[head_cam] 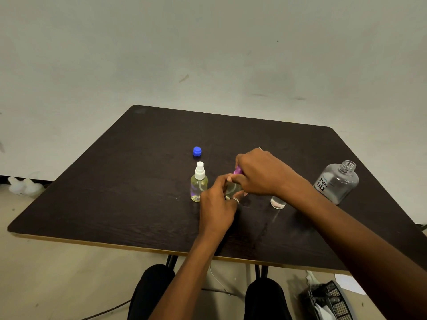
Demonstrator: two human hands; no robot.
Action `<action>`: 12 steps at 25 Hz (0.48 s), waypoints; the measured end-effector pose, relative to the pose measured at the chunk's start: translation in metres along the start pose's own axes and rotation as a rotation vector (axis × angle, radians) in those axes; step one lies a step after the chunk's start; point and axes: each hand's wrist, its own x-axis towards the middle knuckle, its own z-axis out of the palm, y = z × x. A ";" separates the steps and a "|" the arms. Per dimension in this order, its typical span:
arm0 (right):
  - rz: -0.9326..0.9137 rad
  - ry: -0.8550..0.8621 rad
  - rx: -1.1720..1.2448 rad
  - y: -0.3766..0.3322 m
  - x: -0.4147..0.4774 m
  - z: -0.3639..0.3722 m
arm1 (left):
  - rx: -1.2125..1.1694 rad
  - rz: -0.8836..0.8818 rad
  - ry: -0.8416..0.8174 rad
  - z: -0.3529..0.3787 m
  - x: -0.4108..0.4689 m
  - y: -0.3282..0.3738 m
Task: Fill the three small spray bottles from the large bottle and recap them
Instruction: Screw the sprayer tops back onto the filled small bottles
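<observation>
No gap between our left hand (217, 204) and right hand (258, 174): they close on the held bottle (233, 189) and its purple cap (238, 171). A capped bottle (198, 183) stands just left of the left hand, a blue cap (197, 151) beyond it. A small bottle (278, 202) sits under the right wrist, the large bottle (337, 181) well right. Desk (115, 192) lies open far left, beyond and nearer us.

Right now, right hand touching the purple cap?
Touching. Head view shows the right hand pinching the purple cap atop the small bottle that the left hand grips.
</observation>
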 end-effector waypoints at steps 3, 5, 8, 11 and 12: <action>0.070 0.093 -0.045 -0.004 -0.006 0.010 | 0.034 0.007 0.002 0.000 0.000 -0.002; 0.134 0.143 -0.060 -0.010 -0.009 0.015 | 0.060 -0.002 0.013 0.000 0.000 -0.001; 0.226 0.197 -0.055 -0.019 -0.012 0.019 | 0.071 0.015 0.036 0.002 0.000 -0.003; 0.275 0.212 -0.018 -0.022 -0.014 0.019 | 0.059 0.016 0.032 0.003 0.000 -0.006; 0.272 0.215 -0.009 -0.022 -0.013 0.019 | 0.052 0.014 0.033 0.004 0.000 -0.007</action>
